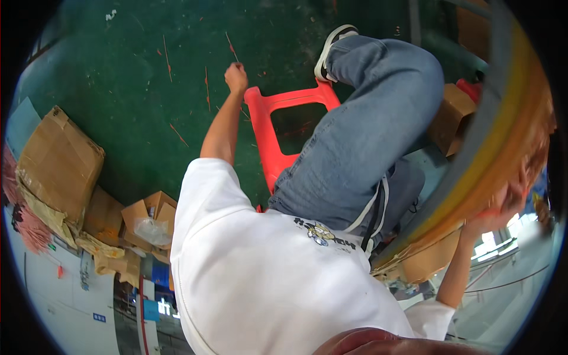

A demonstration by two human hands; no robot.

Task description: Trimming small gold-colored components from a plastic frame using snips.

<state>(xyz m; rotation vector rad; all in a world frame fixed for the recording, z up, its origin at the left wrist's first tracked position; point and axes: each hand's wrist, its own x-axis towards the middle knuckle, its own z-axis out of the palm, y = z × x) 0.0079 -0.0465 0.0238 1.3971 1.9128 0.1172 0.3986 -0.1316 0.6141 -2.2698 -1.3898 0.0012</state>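
- yellow-orange board with a grey edge (503, 121): far right, close to the camera and bent by the lens; exact kind unclear.
- right hand (503, 204): over or against the board's orange side, blurred; how far it is open, or whether it grips anything, cannot tell.
- left hand (236, 78): curled into a loose fist above the green floor (130, 77), just beside a corner of the red plastic stool (266, 139). thin strand (230, 46) lines up with the fingers; pinched or merely behind, cannot tell.
- reddish strands (207, 89) lie scattered left of the stool.
- risk, my judgement: hands well apart, so a careless left swing could knock the stool.
- risk: if the right hand bears on the board, a poor hold could slip.
- risk: loose strands could catch under the sneaker (334, 50).
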